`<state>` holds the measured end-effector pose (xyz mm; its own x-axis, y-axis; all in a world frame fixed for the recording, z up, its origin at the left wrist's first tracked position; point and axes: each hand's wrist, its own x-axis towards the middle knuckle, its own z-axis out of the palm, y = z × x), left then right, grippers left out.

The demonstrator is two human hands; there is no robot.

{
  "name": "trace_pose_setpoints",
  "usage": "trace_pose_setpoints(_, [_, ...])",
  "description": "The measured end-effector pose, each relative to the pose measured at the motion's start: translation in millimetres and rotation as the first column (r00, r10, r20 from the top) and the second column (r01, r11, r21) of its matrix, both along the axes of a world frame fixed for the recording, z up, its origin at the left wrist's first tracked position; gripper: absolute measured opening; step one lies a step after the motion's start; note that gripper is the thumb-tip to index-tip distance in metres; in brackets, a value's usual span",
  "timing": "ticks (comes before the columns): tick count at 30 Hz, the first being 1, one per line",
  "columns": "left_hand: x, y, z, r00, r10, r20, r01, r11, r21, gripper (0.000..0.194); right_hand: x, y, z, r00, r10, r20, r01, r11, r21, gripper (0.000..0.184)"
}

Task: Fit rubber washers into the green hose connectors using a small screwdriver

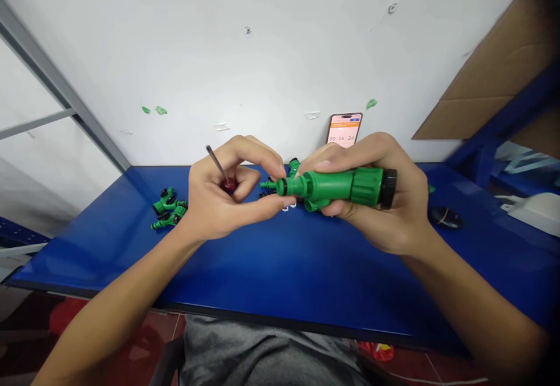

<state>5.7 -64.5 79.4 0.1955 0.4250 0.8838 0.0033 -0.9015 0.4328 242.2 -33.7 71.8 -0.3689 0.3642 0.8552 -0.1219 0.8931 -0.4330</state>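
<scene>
Now | green plastic hose connector (328,186) | ribbed collar (366,186) | black cap (388,188)

A heathered grey shirt (262,351) covers the torso at the bottom of the view, its fabric softly creased. The left forearm (118,298) and right forearm (472,310) are bare, leading to a bare left hand (205,211) and right hand (402,211).

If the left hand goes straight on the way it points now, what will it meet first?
Probably the narrow tip of the green plastic hose connector held by the right hand. The left hand, gripping a red-handled screwdriver, looks very close, though depth is unclear.
</scene>
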Motion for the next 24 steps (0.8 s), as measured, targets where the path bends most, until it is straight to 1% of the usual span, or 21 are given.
trace_pose_setpoints(4, [0.3, -3.9, 1.7, 1.000, -0.016, -0.024, 0.016, 1.000, -0.005, 0.030, -3.2, -1.9, 3.8, 0.998, 0.054, -0.010, -0.054, 0.998, 0.027, 0.027])
trace_pose_setpoints(7, [0.7, -7.9, 3.2, 0.999, 0.006, -0.035, -0.007, 1.000, -0.027, 0.025, -5.5, -2.6, 9.3, 0.996, 0.080, -0.028, -0.075, 0.988, 0.136, 0.033])
trace_pose_setpoints(9, [0.4, -9.0, 3.6, 0.999, 0.012, -0.042, -0.013, 0.999, -0.034, 0.024, -5.7, -3.7, 13.1, 1.000, 0.023, -0.017, -0.018, 0.971, 0.240, 0.031])
trace_pose_setpoints(11, [-0.4, -8.2, 3.2, 0.999, 0.017, -0.047, -0.019, 0.999, -0.036, 0.026, -4.9, -6.1, 16.0, 0.996, -0.090, 0.011, 0.081, 0.937, 0.340, 0.019])
trace_pose_setpoints(13, [-1.5, -6.6, 2.3, 0.999, 0.012, -0.048, -0.013, 0.999, -0.035, 0.028, -3.8, -8.8, 16.7, 0.976, -0.219, -0.004, 0.200, 0.884, 0.422, 0.006])
trace_pose_setpoints(15, [-2.5, -5.3, 1.5, 0.999, -0.002, -0.045, 0.000, 0.999, -0.050, 0.029, -2.3, -10.1, 14.6, 0.952, -0.299, -0.065, 0.293, 0.830, 0.474, 0.009])
trace_pose_setpoints(17, [-3.3, -5.0, 1.2, 0.999, -0.018, -0.039, 0.016, 0.998, -0.061, 0.031, -0.4, -9.0, 10.8, 0.937, -0.329, -0.116, 0.343, 0.806, 0.482, 0.012])
trace_pose_setpoints(18, [-3.6, -5.2, 1.2, 0.999, -0.022, -0.037, 0.020, 0.998, -0.064, 0.032, 0.6, -7.6, 9.0, 0.933, -0.338, -0.121, 0.354, 0.810, 0.467, 0.011])
trace_pose_setpoints(19, [-3.8, -5.6, 1.4, 0.999, -0.025, -0.038, 0.023, 0.998, -0.065, 0.033, 1.7, -6.0, 7.7, 0.930, -0.347, -0.117, 0.362, 0.820, 0.443, 0.012])
trace_pose_setpoints(22, [-3.9, -7.3, 1.9, 0.998, -0.031, -0.049, 0.027, 0.996, -0.081, 0.035, 3.7, -3.4, 7.2, 0.921, -0.385, -0.068, 0.385, 0.862, 0.329, 0.023])
trace_pose_setpoints(24, [-3.8, -8.4, 2.2, 0.998, -0.032, -0.056, 0.027, 0.996, -0.088, 0.033, 3.8, -6.3, 8.0, 0.922, -0.386, -0.028, 0.380, 0.889, 0.257, 0.024])
